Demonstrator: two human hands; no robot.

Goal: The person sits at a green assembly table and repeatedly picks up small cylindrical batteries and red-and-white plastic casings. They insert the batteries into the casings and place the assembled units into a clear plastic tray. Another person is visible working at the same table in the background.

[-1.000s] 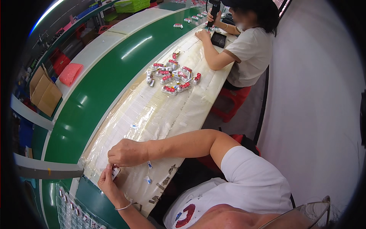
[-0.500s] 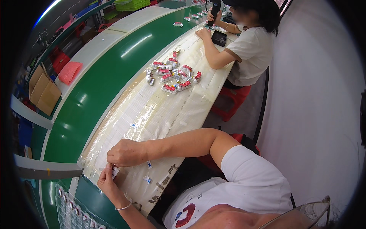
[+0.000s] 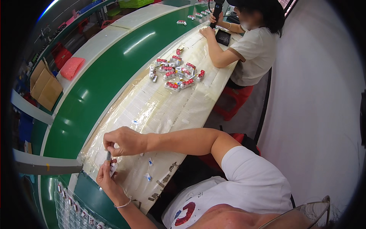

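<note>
The green conveyor belt (image 3: 91, 74) curved along the left of the pale worktable (image 3: 152, 110). Farther along the table lay clustered red-and-silver parts (image 3: 170, 74). At its near left, the right hand (image 3: 126, 141) pinched and the left hand (image 3: 108, 178) gripped a small grey piece (image 3: 108, 156), a white part (image 3: 114, 168) just beside it.

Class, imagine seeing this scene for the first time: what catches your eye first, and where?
A broad, glossy green band sweeps from lower left toward the top centre, alongside the pale worktable. On that table, upper centre, lies a cluster of red-and-white parts. At lower left, the left hand and right hand hold a small silvery piece between them.
</note>
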